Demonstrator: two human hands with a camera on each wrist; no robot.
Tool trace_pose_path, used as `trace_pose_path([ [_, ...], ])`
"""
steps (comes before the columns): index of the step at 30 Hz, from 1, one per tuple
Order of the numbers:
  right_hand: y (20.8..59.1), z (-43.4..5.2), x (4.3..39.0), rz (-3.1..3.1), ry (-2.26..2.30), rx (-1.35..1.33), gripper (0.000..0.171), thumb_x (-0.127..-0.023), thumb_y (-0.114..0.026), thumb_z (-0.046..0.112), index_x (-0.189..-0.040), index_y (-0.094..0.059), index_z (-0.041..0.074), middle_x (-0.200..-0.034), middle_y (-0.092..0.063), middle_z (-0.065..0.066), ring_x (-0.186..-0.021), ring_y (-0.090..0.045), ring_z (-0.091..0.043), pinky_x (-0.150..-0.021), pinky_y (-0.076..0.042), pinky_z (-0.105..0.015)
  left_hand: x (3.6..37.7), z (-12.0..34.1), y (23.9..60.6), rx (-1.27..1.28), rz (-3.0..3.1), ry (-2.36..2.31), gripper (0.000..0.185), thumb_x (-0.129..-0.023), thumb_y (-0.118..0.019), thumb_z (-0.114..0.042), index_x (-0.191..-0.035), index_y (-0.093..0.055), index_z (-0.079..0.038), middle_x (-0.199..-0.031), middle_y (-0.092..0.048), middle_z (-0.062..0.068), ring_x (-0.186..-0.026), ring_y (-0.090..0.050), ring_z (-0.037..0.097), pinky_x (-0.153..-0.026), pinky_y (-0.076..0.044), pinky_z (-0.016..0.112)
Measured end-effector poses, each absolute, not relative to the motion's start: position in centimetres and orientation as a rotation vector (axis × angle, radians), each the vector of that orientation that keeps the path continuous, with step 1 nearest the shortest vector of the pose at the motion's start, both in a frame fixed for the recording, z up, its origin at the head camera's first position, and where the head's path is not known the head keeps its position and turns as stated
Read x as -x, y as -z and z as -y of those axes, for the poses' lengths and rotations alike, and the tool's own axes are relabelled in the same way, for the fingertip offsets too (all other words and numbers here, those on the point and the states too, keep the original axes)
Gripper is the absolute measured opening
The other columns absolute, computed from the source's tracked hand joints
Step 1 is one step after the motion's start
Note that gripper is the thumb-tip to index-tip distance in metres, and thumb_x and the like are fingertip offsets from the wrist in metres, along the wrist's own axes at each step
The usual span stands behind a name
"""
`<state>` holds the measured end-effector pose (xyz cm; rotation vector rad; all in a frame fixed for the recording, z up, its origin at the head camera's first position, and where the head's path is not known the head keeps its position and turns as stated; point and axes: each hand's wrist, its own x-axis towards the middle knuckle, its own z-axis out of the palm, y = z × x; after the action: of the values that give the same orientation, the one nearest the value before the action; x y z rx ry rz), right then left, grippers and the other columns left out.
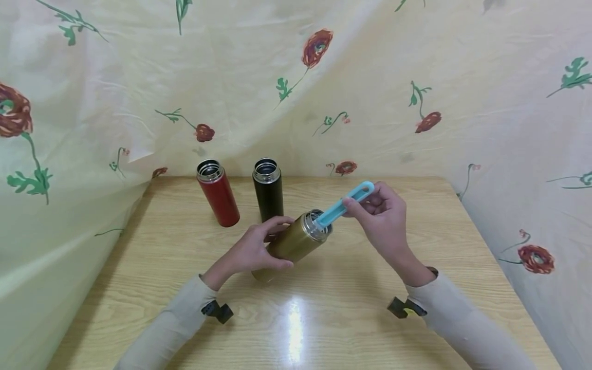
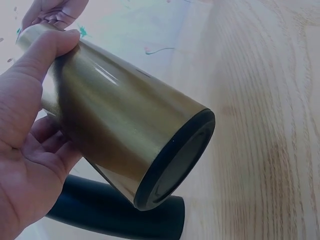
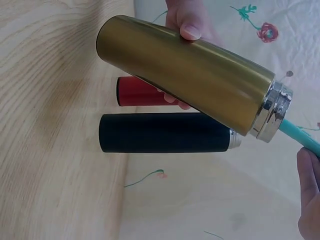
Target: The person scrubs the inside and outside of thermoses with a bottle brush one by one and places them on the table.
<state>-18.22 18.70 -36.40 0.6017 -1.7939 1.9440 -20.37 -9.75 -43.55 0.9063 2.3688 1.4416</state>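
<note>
A gold thermos flask (image 1: 291, 244) is held tilted above the table, its open steel mouth toward the upper right. My left hand (image 1: 252, 249) grips it round the body, the thumb on the near side. Between thumb and fingers, my right hand (image 1: 387, 221) pinches a light-blue slotted handle (image 1: 334, 211). Its lower end goes into the flask's mouth, so whatever is on that end is hidden inside. The left wrist view shows the flask's dark-rimmed base (image 2: 175, 160), raised off the wood.
Just behind the left hand stands an open black flask (image 1: 269, 198). An open red flask (image 1: 219, 203) is upright to its left. Flowered cloth (image 1: 259, 103) hangs behind and beside the wooden table (image 1: 351, 329).
</note>
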Motion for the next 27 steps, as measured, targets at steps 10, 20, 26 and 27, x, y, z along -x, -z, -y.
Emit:
trace_pose_path([
  [10,36.7,-19.2,18.4,1.796,-1.954,-0.579,0.011,-0.09,-0.069,-0.01,-0.097,-0.061,-0.008,-0.087,-0.076,-0.007,-0.073,-0.076,-0.017,-0.069,-0.062,-0.034,20.4,9.9,43.6,-0.901,-2.371,-1.442,0.084,-0.075,-0.093,-0.026,-0.146,-0.048,-0.021,-0.143,-0.06,0.005,-0.13,-0.059,0.025,-0.105,-0.051,0.048],
  [20,35.7,-19.7,18.2,1.754,-1.906,-0.578,0.014,-0.089,-0.071,-0.009,-0.096,-0.06,-0.012,-0.086,-0.076,-0.008,-0.071,-0.076,-0.017,-0.067,-0.062,-0.033,20.2,10.1,43.3,-0.907,-2.378,-1.411,0.086,-0.076,-0.092,-0.027,-0.149,-0.049,-0.014,-0.144,-0.059,0.006,-0.13,-0.059,0.025,-0.105,-0.052,0.046],
  [26,34.7,-20.0,18.1,1.668,-1.939,-0.606,0.014,-0.087,-0.069,-0.015,-0.094,-0.057,-0.017,-0.085,-0.076,-0.013,-0.07,-0.076,-0.019,-0.066,-0.062,-0.033,20.2,10.3,43.5,-0.89,-2.387,-1.396,0.087,-0.076,-0.092,-0.028,-0.15,-0.049,-0.012,-0.144,-0.059,0.008,-0.13,-0.059,0.027,-0.105,-0.051,0.046],
  [27,34.5,-20.1,18.1,1.663,-1.932,-0.611,0.014,-0.087,-0.069,-0.015,-0.094,-0.057,-0.017,-0.085,-0.076,-0.013,-0.07,-0.076,-0.019,-0.066,-0.062,-0.033,20.2,10.3,43.5,-0.885,-2.386,-1.396,0.087,-0.076,-0.092,-0.028,-0.15,-0.049,-0.012,-0.144,-0.059,0.008,-0.13,-0.059,0.027,-0.105,-0.051,0.046],
])
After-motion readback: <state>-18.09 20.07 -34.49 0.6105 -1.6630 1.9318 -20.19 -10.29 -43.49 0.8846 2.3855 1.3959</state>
